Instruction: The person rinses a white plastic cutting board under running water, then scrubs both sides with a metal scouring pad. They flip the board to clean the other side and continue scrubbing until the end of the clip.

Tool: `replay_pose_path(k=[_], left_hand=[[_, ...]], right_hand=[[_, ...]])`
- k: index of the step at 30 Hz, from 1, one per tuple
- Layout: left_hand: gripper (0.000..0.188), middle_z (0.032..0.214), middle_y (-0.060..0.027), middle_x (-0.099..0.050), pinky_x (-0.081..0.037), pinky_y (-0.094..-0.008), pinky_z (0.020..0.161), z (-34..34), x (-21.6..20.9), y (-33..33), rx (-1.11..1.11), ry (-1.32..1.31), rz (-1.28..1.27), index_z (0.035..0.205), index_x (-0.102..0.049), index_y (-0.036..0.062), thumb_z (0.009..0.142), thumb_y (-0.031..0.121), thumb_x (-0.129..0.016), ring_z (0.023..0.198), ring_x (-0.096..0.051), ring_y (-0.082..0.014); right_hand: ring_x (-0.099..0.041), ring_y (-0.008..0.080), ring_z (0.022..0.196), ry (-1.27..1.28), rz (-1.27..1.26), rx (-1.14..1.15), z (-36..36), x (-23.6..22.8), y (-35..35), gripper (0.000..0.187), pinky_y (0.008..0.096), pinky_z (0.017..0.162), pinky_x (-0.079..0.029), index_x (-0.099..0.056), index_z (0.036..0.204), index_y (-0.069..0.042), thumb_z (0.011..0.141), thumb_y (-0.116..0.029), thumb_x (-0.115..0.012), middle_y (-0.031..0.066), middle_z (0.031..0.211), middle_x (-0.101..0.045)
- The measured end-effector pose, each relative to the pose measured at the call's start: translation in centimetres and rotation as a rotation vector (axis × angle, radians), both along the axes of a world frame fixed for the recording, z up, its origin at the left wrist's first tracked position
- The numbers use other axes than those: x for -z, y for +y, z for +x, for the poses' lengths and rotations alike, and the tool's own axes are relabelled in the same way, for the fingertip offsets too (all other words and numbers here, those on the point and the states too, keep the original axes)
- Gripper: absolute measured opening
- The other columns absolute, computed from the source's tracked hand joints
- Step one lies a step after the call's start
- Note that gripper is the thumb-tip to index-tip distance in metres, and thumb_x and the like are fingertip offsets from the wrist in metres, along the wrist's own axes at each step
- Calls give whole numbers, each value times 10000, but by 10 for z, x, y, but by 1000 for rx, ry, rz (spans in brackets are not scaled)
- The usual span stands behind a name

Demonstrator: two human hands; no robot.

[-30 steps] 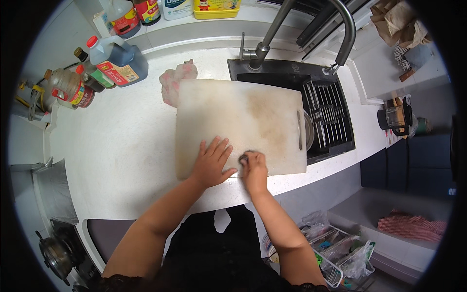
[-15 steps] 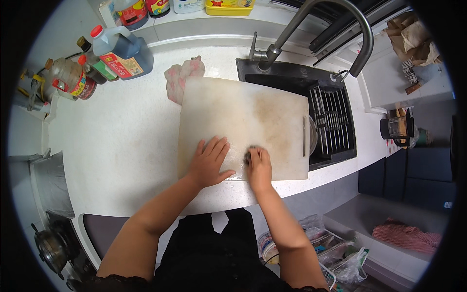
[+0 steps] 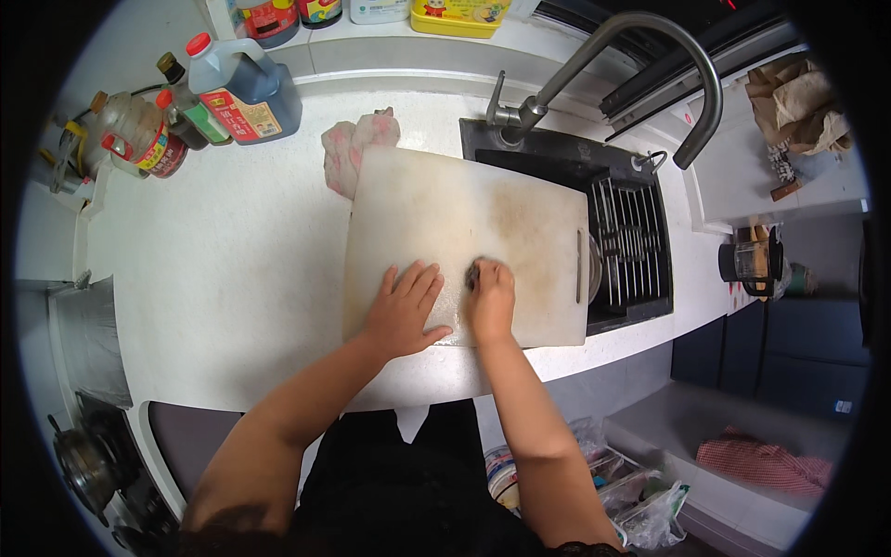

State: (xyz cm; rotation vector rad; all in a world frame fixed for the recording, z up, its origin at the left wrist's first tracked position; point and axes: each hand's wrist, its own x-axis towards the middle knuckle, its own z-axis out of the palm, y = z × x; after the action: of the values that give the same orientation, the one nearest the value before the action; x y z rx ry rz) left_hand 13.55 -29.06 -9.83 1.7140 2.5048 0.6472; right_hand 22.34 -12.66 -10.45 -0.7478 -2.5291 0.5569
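A large white cutting board (image 3: 427, 204) with brownish stains lies on the counter, its slotted right end reaching over the dark sink. My left hand (image 3: 404, 311) rests flat on the board's near part, fingers spread. Just to its right, my right hand (image 3: 492, 297) is closed around a small dark scouring pad (image 3: 473, 275), pressed to the board. Most of the pad is hidden by my fingers. Wet, glistening patches show on the board between the two hands.
A crumpled pinkish-grey cloth (image 3: 345, 158) touches the board's far left corner. The black sink (image 3: 617, 320) holds a metal rack (image 3: 636, 232), with a grey faucet (image 3: 682, 42) arching over it. Bottles and a large jug (image 3: 255, 102) stand at the far left.
My right hand has moved slightly away from me along the board with the scouring pad. The left hand stays flat in place. The whole view has shifted a little.
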Motion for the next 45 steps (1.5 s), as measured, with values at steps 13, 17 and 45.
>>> replay_pose_path(k=[13,17,45], left_hand=[[769,1449,-130,-466,-233,-553,1111,1,0,6,-5,-3,12,1331,-536,24,810,581,-629,1366,-376,-299],[764,1448,-131,-469,-242,-556,1102,-4,0,1,-11,6,8,1323,-540,23,811,582,-631,1356,-388,-308],[772,1458,-139,-459,-250,-580,1096,-1,3,-3,-3,21,-22,1335,-534,6,829,582,-619,1362,-378,-319]], right_hand=[[-594,370,924,48,-124,121,0,-6,33,262,413,807,-501,-643,1020,12,785,109,-583,206,984,-599],[-597,370,910,27,-119,23,29,-8,-1,291,420,795,-503,-644,1013,-1,752,118,-595,202,987,-603],[-594,363,925,9,-67,-195,50,0,-37,425,437,796,-516,-657,1088,-4,675,95,-667,176,961,-605]])
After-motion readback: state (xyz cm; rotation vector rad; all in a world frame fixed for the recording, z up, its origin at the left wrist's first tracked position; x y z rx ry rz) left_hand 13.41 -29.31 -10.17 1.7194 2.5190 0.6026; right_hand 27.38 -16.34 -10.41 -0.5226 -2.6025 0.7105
